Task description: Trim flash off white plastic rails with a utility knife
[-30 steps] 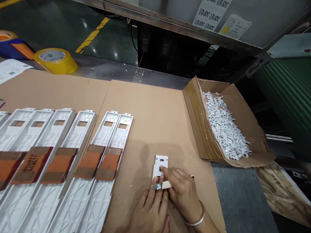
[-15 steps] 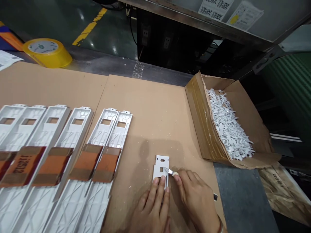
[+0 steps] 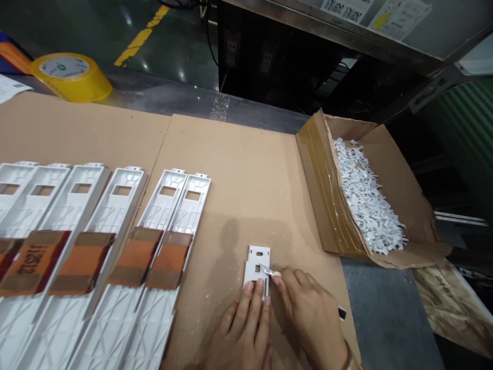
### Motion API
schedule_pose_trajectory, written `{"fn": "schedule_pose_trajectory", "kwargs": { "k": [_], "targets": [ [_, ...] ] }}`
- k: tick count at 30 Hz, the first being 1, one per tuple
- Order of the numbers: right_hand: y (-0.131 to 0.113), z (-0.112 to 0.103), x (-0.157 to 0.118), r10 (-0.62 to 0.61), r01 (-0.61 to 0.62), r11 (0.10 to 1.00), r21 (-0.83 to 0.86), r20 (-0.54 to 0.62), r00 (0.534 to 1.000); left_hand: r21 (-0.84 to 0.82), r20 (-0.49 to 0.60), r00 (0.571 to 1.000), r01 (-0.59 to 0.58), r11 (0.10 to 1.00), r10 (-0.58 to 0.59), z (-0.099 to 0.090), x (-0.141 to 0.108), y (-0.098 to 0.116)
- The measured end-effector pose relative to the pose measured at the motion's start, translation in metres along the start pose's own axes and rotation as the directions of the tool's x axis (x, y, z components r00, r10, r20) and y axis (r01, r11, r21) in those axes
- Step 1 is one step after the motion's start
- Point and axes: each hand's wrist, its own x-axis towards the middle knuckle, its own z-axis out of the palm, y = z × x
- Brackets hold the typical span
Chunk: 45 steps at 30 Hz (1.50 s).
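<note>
A small white plastic plate [image 3: 253, 257] with cut-out holes lies on the cardboard sheet. My left hand [image 3: 244, 329] rests over its lower part with the fingers stretched out and fingertips pressing on it. My right hand [image 3: 310, 308] is closed around a small knife [image 3: 270, 272], whose blade tip is at the plate, just right of its square hole. The dark end of the handle shows beyond the right side of my right hand. To the left lie several long white plastic parts [image 3: 181, 210] with orange and brown blocks [image 3: 169, 260] across them.
A cardboard box [image 3: 318, 180] of small white pieces [image 3: 365, 200] stands at the right. Yellow tape [image 3: 71, 77] sits at the back left. Brown paper [image 3: 456, 308] is at the far right. A metal shelf edge [image 3: 327, 33] crosses the back.
The view has shifted slightly. The blade's angle on the plate has changed a little; my left hand still presses in the same place.
</note>
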Motion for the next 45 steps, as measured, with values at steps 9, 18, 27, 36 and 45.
{"fn": "schedule_pose_trajectory", "kwargs": {
  "k": [9, 18, 27, 36, 45],
  "targets": [
    [-0.0005, 0.0002, 0.0004, 0.002, -0.002, 1.0, -0.002, 0.03, 1.0, -0.006, 0.002, 1.0, 0.001, 1.0, -0.001, 0.0007, -0.0006, -0.0003],
    [-0.001, -0.0022, 0.0025, -0.006, 0.007, 1.0, -0.03, 0.03, 1.0, -0.009, 0.003, 1.0, 0.008, 1.0, -0.008, 0.0012, -0.001, 0.0004],
    [-0.002, -0.003, 0.0038, -0.018, 0.02, 0.998, -0.061, 0.037, 0.999, 0.01, 0.021, 1.0, -0.004, 1.0, 0.004, 0.0026, -0.0035, -0.0006],
    [-0.0075, -0.0053, 0.0008, 0.021, -0.013, 0.993, -0.119, 0.07, 0.997, 0.002, 0.021, 1.0, -0.002, 1.0, 0.002, 0.0011, -0.0025, -0.0006],
    [0.0, -0.0023, 0.0002, 0.114, -0.127, 0.987, 0.097, 0.134, 0.984, 0.005, 0.004, 1.0, -0.012, 1.0, 0.012, 0.0014, -0.0008, -0.0006]
  ]
}}
